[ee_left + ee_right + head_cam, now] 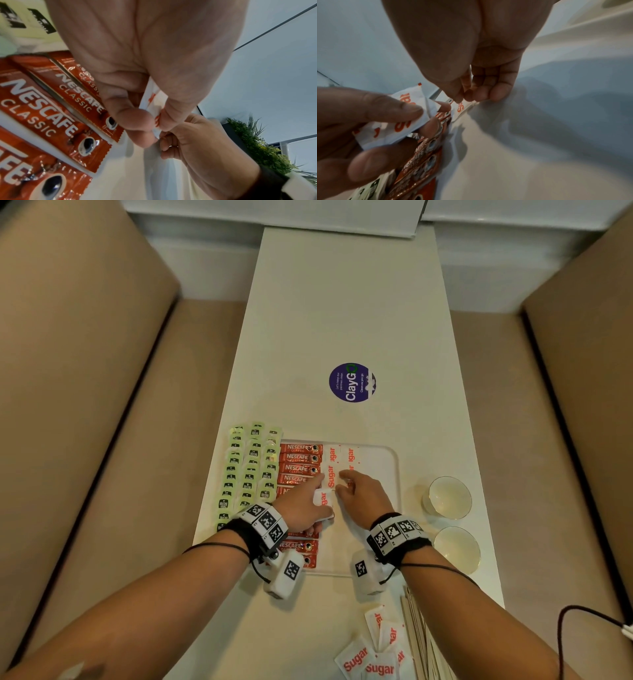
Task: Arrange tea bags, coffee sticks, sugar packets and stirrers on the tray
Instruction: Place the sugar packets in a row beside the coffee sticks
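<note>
A white tray (383, 453) holds a column of red Nescafe coffee sticks (299, 458) and two rows of white sugar packets (350, 456). Green tea bags (246, 474) lie in rows along the tray's left side. My left hand (310, 499) hovers over the coffee sticks (51, 108) and grips a small stack of sugar packets (323, 498) (152, 100) (406, 121). My right hand (342, 482) (471, 98) pinches the near end of a sugar packet (331, 478) (464, 108) lying on the tray beside the sticks. Wooden stirrers (421, 638) lie at the table's near right.
Loose sugar packets (373, 655) are scattered on the table near me, left of the stirrers. Two small white bowls (448, 496) (457, 547) stand right of the tray. A round purple sticker (352, 382) marks the table farther out. Tan benches flank the narrow table.
</note>
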`<state>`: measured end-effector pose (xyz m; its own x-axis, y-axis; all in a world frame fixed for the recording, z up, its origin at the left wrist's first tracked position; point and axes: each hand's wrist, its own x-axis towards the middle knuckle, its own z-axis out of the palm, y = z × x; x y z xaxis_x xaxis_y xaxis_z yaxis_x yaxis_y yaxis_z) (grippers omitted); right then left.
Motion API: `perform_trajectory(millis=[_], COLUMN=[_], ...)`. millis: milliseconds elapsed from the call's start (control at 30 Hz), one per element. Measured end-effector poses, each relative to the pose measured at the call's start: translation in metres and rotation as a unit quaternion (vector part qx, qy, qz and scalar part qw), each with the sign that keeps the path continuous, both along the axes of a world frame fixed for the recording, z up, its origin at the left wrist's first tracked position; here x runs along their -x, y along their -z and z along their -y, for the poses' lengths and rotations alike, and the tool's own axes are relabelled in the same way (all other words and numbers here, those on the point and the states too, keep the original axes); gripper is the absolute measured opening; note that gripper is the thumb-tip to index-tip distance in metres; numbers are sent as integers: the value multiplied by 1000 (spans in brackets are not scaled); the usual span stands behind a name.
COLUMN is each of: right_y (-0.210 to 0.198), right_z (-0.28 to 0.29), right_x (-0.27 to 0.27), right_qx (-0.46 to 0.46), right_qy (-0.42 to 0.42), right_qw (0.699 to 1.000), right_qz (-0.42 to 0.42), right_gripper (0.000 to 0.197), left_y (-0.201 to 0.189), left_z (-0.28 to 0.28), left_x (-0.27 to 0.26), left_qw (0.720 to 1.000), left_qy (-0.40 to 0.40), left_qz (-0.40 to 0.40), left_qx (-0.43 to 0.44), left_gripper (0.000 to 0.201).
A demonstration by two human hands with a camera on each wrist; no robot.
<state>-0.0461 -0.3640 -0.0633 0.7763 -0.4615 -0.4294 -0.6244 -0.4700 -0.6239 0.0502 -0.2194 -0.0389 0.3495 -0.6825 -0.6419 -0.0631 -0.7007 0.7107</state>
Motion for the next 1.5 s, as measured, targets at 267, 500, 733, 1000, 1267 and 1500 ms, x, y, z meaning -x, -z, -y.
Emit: perform_trajectory(millis=[267, 500, 733, 1000, 1267, 1500], right_y=[4, 17, 18, 19, 10, -17], right_z=[11, 14, 14, 15, 9, -12], right_x=[9, 11, 8, 8, 17, 44], right_qx=[23, 53, 49, 47, 14, -101], right_qy=[106, 75, 72, 75, 94, 30], right_qw=[994, 994, 995, 995, 996, 991], right_qz=[-20, -54, -47, -43, -2, 88], right_gripper=[42, 51, 48, 48, 44, 23], left_y=[-1, -4, -3, -7, 1, -3], left_z=[-3, 1, 5, 3, -13, -24], left_x=[0, 2, 3, 7, 23, 17], left_qw=[999, 999, 999, 999, 1000, 998], left_qy=[30, 22, 19, 27, 23, -19], left_qz=[34, 26, 26, 39, -10, -39], left_qx=[10, 34, 39, 24, 3, 53], left_gripper=[72, 79, 74, 86, 60, 29])
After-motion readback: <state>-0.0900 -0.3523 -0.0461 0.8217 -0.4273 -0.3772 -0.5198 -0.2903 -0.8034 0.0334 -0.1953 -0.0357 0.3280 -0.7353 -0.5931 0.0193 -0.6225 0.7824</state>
